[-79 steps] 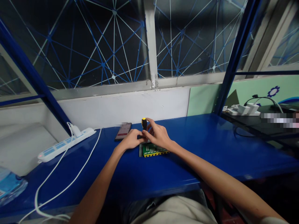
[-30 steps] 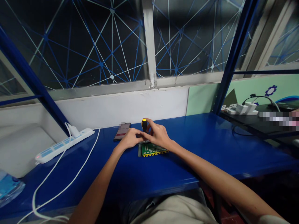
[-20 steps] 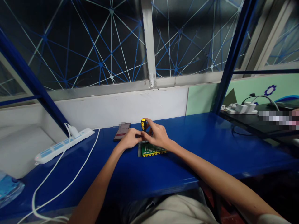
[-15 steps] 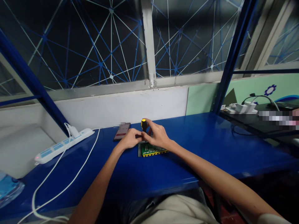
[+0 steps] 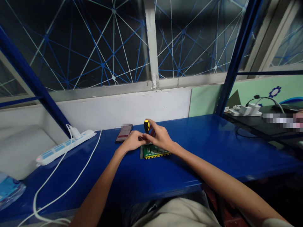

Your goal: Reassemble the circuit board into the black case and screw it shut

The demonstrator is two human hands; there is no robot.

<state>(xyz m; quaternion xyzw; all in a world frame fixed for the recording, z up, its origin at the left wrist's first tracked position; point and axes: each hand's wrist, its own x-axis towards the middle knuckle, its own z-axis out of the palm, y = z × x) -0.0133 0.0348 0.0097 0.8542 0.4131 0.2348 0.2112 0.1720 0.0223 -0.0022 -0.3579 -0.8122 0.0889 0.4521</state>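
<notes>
A screwdriver (image 5: 146, 126) with a black and yellow handle stands upright over a green circuit board (image 5: 153, 152). My right hand (image 5: 161, 137) has its fingers closed around the handle. The tool's shaft and tip are hidden behind my fingers. My left hand (image 5: 133, 141) is at the board's far left edge, its thumb and fingertips pinched together beside the screwdriver; what they hold, if anything, is hidden. A yellow strip of connectors runs along the board's near edge, and a grey edge shows at its left.
A phone (image 5: 124, 133) lies behind my left hand on the blue table (image 5: 189, 138). To the left are a white power strip (image 5: 63, 148) and its looping white cable (image 5: 80, 176). A blue plastic packet (image 5: 9, 190) sits at the far left; chargers (image 5: 249, 109) stand on the right.
The screwdriver's handle has turned a little, showing more yellow on its right side. My right fingers have shifted slightly on it; my left hand stays nearly in place.
</notes>
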